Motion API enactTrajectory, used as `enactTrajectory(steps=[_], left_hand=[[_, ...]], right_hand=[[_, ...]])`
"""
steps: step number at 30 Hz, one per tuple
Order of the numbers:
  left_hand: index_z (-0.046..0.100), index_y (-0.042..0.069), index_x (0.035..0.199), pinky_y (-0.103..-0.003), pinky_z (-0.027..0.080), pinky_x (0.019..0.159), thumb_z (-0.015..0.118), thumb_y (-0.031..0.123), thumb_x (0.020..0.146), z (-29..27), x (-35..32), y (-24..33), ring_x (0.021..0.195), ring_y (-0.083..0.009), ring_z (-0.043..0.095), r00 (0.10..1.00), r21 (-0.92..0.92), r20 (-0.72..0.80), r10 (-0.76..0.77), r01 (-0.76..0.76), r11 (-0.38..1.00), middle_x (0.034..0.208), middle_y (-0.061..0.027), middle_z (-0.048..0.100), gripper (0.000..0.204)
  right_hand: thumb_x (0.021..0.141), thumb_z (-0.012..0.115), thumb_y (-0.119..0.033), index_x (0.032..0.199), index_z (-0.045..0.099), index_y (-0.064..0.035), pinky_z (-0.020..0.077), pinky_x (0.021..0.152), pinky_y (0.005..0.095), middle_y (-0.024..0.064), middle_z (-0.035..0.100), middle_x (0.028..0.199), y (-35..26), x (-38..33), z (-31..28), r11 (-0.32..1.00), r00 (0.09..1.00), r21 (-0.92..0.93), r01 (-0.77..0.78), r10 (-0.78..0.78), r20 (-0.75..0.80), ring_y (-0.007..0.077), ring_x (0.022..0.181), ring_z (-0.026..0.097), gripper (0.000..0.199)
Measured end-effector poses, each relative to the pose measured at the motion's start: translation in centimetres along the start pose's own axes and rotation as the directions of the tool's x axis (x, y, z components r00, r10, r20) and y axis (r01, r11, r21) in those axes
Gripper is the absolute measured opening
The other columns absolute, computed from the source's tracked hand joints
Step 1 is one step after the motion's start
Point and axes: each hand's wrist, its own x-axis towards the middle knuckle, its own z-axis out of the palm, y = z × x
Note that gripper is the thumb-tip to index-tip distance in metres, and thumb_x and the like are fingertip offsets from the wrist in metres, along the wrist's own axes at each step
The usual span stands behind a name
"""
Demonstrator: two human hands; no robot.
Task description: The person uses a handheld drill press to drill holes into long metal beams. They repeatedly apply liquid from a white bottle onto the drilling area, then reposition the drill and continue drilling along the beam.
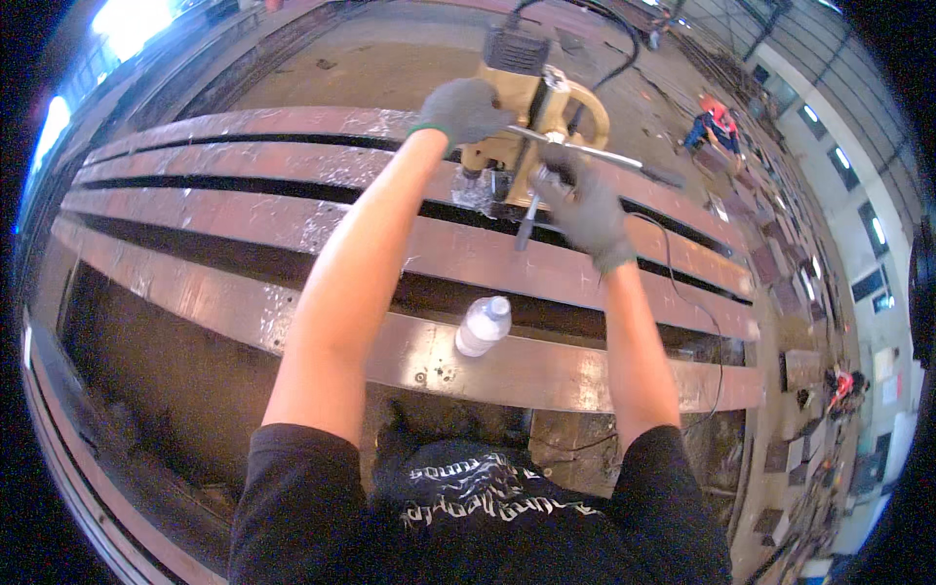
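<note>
We look down on long rusty steel beams (292, 219) lying side by side, their flat flanges scuffed and chalk-marked. Our left hand (466, 109), in a grey knit glove, is wrapped around the body of a tan, boxy magnetic drill (526, 107) standing upright on a far beam. Our right hand (585, 207), gloved too, is closed on one of the drill's thin metal feed-handle spokes (595, 154). We judge that drilling is in hand; the next move likely calls for steady turning of the handle while bracing the machine. A clear plastic water bottle (482, 327) lies on the nearest beam. A black cable (697, 322) trails right.
</note>
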Motion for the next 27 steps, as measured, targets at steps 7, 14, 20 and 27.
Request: enactTrajectory(steps=[7,14,20,27], left_hand=[[0.075,0.002,0.104,-0.042,0.058,0.075,0.062,0.042,0.095,1.0,-2.5,-1.2,0.074,-0.0277,0.076,0.976,-0.629,-0.149,-0.156,0.028,0.777,0.091,-0.0161,0.077,0.043],[0.064,0.002,0.132,-0.037,0.055,0.092,0.063,0.031,0.102,7.4,-12.7,-3.6,0.104,-0.0243,0.074,0.999,-0.645,0.010,-0.038,0.036,0.763,0.106,-0.0176,0.076,0.042],[0.032,-0.001,0.157,-0.043,0.045,0.114,0.087,0.030,0.083,15.6,-27.5,-0.5,0.134,-0.0310,0.057,0.973,-0.848,0.226,0.054,0.169,0.503,0.151,-0.0182,0.053,0.097],[0.039,0.001,0.149,-0.048,0.050,0.105,0.088,0.041,0.078,20.2,-29.5,3.7,0.128,-0.0410,0.060,0.895,-0.667,0.419,-0.151,0.417,0.617,0.140,-0.0248,0.059,0.095]], right_hand=[[0.096,0.068,-0.049,0.127,0.067,-0.0015,0.0518,0.099,0.0384,0.0159,0.073,0.120,-9.1,16.6,1.8,0.941,0.944,-0.093,0.325,-0.329,-0.034,0.0272,0.111,0.069,0.057],[0.091,0.063,-0.064,0.131,0.067,-0.0042,0.0478,0.106,0.0400,0.0179,0.070,0.129,-5.9,20.4,9.5,0.913,0.792,-0.222,0.342,-0.153,0.591,0.0323,0.121,0.065,0.072],[0.091,0.062,-0.062,0.129,0.069,-0.0050,0.0504,0.103,0.0424,0.0189,0.071,0.127,-7.5,19.6,8.7,0.876,0.741,-0.261,0.405,-0.148,0.655,0.0356,0.118,0.067,0.069],[0.090,0.064,-0.059,0.126,0.071,-0.0059,0.0515,0.102,0.0426,0.0193,0.072,0.124,-6.7,19.9,9.3,0.846,0.756,-0.309,0.434,-0.155,0.636,0.0365,0.114,0.069,0.065]])
